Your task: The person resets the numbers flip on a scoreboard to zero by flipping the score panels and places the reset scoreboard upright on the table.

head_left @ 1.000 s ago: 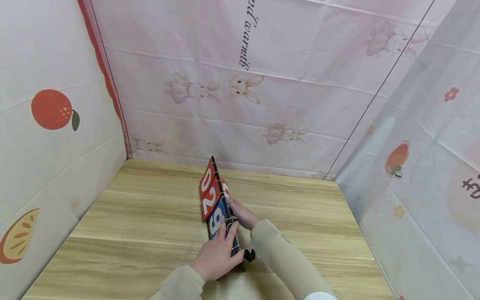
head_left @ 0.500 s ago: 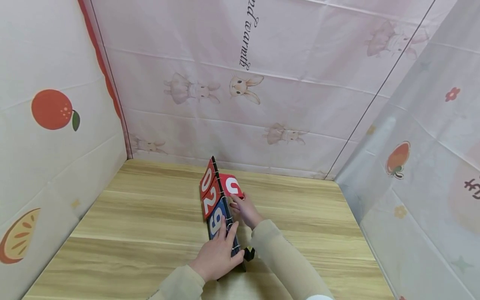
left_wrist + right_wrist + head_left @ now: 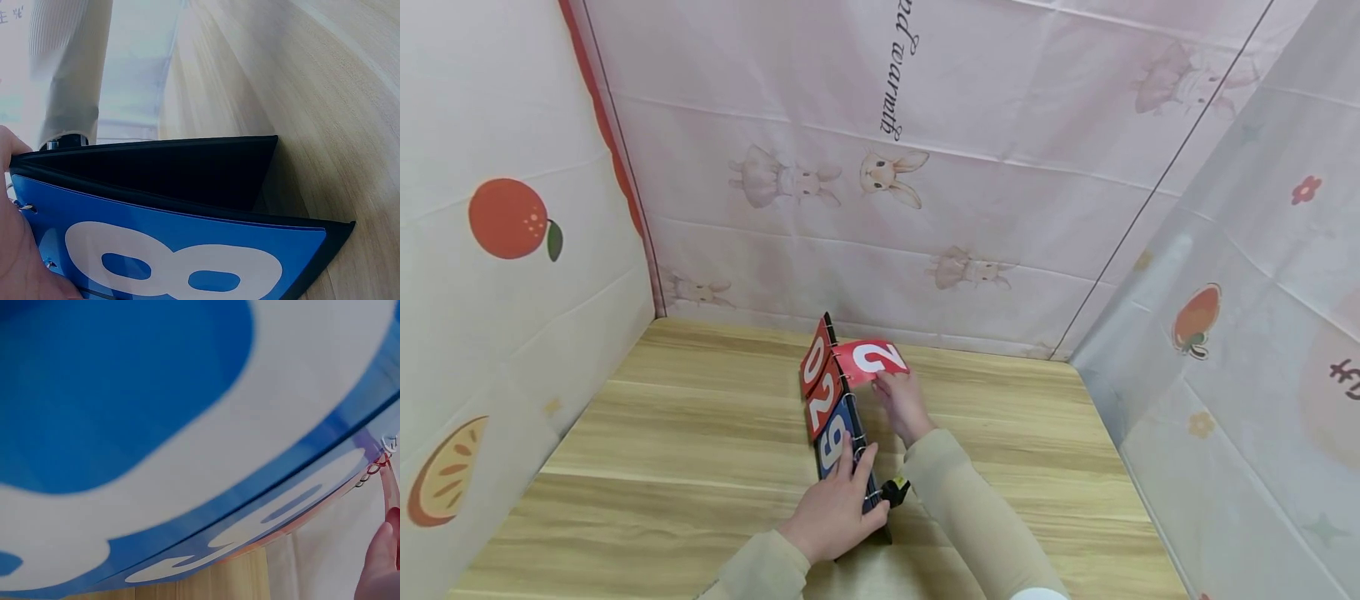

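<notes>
A black tent-shaped flip scoreboard with ring-bound number cards stands on the wooden table. Its left face shows a red 0 card, a red 2 card and a blue 9 card. My left hand grips the near end, fingers over the left face and thumb across the ridge. With its fingertips, my right hand pinches a red card marked 2, raised out from the right side. A blue card with an 8 shows in the left wrist view. Blue cards fill most of the right wrist view.
The wood-grain table spreads around the scoreboard. Printed cloth walls enclose it at the back and sides. A small black and yellow piece shows between the scoreboard and the right sleeve.
The right hand has moved out and up from beside the ridge, swinging the red card outward so its 2 shows fully. The left hand has kept its place.
</notes>
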`<state>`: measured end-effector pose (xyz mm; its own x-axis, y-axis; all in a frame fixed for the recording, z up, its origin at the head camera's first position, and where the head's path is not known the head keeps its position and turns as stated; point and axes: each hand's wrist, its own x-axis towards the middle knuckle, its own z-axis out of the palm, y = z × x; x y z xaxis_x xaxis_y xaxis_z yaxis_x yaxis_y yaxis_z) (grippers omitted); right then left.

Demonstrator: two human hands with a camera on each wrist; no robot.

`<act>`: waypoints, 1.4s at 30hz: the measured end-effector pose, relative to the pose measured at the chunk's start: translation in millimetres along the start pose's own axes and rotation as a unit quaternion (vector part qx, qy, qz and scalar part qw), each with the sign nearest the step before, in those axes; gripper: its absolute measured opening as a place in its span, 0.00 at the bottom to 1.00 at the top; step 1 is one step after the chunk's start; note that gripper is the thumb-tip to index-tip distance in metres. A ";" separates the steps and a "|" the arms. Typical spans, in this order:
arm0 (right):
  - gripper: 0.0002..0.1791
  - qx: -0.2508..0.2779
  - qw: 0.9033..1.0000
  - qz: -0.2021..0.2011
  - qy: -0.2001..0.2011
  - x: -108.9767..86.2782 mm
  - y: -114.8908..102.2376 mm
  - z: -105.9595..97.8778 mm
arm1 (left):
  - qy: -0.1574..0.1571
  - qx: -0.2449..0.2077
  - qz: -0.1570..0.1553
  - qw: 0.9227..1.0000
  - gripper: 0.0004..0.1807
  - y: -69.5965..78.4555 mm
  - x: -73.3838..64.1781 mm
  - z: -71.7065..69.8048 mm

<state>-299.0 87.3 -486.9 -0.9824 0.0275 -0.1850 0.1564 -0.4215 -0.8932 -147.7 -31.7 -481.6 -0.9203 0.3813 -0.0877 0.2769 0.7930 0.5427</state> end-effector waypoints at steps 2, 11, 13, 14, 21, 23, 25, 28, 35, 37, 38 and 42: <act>0.31 0.008 1.000 0.000 0.015 -0.1 -0.9 0.0 | -0.002 -0.001 -0.001 1.000 0.44 -0.1 0.2 0.2; 0.24 -0.046 0.996 -0.011 -0.077 -3.6 -3.1 -1.9 | 0.000 0.003 0.001 1.000 0.44 -1.6 0.6 1.0; 0.24 -0.088 0.989 -0.009 -0.122 -6.1 -3.0 -0.6 | 0.001 0.004 0.002 1.000 0.44 -1.5 0.3 0.8; 0.24 -0.113 0.984 -0.009 -0.139 -7.4 -2.9 0.6 | 0.002 0.003 0.003 1.000 0.44 -1.3 0.1 0.6; 0.22 -0.261 0.947 -0.047 -0.182 -12.3 -7.6 8.2 | 0.002 -0.002 0.008 1.000 0.44 -0.8 -0.6 -0.4; 0.20 -0.298 0.933 -0.068 -0.191 -11.3 -8.1 9.1 | 0.007 0.000 0.013 1.000 0.43 -1.5 -1.1 0.1; 0.18 -0.337 0.917 -0.094 -0.194 -8.2 -5.3 9.2 | 0.013 0.004 0.017 1.000 0.44 -2.3 -1.8 0.6; 0.17 -0.363 0.904 -0.111 -0.196 -8.1 -6.3 12.2 | 0.019 0.008 0.022 1.000 0.44 -3.2 -2.2 1.2; 0.19 -0.329 0.929 -0.078 -0.151 -9.3 -9.4 14.5 | 0.012 0.002 0.019 1.000 0.44 -2.1 -1.7 0.7; 0.19 -0.331 0.929 -0.079 -0.144 -9.1 -9.6 14.2 | 0.012 0.002 0.021 1.000 0.43 -1.9 -1.7 1.0; 0.18 -0.340 0.925 -0.086 -0.145 -8.5 -9.5 14.0 | 0.014 0.003 0.022 1.000 0.43 -1.8 -1.7 1.1; 0.15 -0.401 0.889 -0.140 -0.172 -7.2 -10.1 14.7 | 0.021 0.010 0.024 0.999 0.44 -2.2 -1.6 1.7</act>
<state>-295.0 78.1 -470.5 -0.9457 -0.3082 0.1030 -0.2118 0.3445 -0.9146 -146.3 -33.3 -484.1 -0.9163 0.3995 -0.0262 0.3267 0.7840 0.5278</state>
